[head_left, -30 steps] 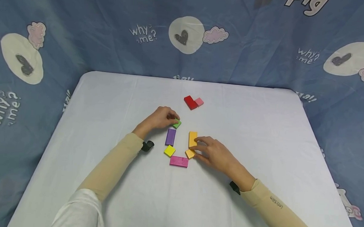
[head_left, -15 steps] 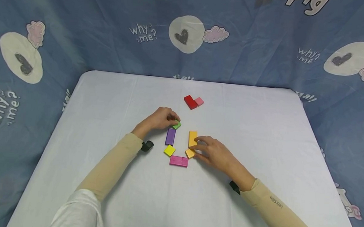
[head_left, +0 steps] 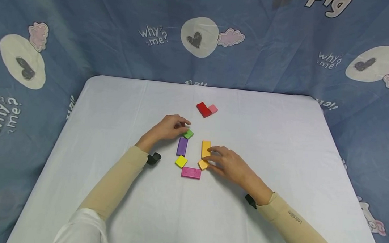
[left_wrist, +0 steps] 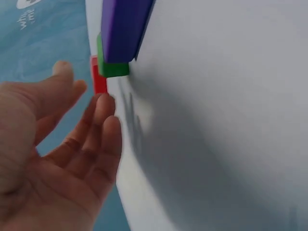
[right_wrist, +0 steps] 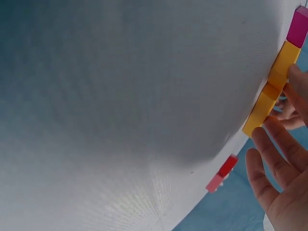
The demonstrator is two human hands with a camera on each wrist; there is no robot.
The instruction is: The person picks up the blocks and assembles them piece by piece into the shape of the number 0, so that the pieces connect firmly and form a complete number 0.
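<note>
My left hand (head_left: 170,127) hovers just beside a small green block (head_left: 189,134); in the left wrist view its fingers are loosely spread, apart from the block. The green block sits at the far end of a purple block (head_left: 181,147). Below these lie a yellow square block (head_left: 181,161) and a long magenta block (head_left: 191,173). On the other side, my right hand (head_left: 231,166) touches a long orange block (head_left: 205,147) and a small orange block (head_left: 202,165) with lightly bent fingertips and thumb. Together the blocks form a U-like outline, its gap facing the far side.
Farther back on the white-covered table (head_left: 278,132) lie a red block (head_left: 203,110) and a small pink block (head_left: 212,109), touching. A blue printed cloth (head_left: 265,66) hangs behind the table's far edge.
My left hand has let go of the green block and drawn slightly left. The green block has shifted a little towards the purple block. My right hand has stayed in place.
</note>
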